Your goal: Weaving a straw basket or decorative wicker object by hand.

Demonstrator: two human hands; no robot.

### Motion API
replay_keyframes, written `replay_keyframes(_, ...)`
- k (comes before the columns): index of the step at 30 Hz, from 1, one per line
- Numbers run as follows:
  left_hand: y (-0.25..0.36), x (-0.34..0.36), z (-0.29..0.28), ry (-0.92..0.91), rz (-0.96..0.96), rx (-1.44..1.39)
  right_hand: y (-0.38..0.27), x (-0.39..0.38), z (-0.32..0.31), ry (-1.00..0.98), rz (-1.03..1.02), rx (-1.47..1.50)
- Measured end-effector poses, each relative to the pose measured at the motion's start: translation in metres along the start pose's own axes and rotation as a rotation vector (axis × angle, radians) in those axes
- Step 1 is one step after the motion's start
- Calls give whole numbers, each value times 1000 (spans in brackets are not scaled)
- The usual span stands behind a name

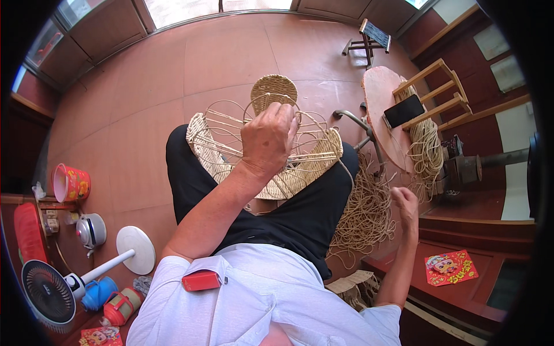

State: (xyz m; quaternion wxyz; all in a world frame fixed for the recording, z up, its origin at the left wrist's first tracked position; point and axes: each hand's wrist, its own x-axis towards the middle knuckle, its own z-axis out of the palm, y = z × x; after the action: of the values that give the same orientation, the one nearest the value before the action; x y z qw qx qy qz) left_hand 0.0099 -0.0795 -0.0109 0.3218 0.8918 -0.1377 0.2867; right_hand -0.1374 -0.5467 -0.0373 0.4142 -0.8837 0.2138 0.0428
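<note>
Across the knees (178, 151), the left hand (268, 138) clutches the woven piece's (303, 177) cords (311, 156); the right hand (406, 203) curls, contents unclear to me.

A partly woven, curved piece of tan cord (303, 176) is supported between knees in black trousers (288, 222). Its open, loop-strung middle is partly covered by the bare left hand (266, 135), whose fingertips are hidden. The bare right hand (406, 203) is raised, curled, near a tangled heap of tan cord (363, 216); whether anything is gripped cannot be told. A round woven tan disc (283, 85) is seen beyond the piece, and a white-stemmed black fan (51, 292) at lower left.
</note>
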Motion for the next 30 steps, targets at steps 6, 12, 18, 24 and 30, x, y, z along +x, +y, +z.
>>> replay_keyframes(6,2,-7,0,-75,-25,-145,-172,-50,110,-653,-361,197)
replay_keyframes(12,4,-1,-27,-537,-406,-517,-212,-14,179,-313,-505,297)
replay_keyframes(18,15,-1,-36,-515,-377,-495,-255,-5,196,-170,-462,443)
replay_keyframes(24,13,-4,-32,-454,-314,-420,-253,11,218,-187,-490,617)
replay_keyframes(30,10,-17,-23,-246,-166,-327,-247,13,215,-398,-142,1152)
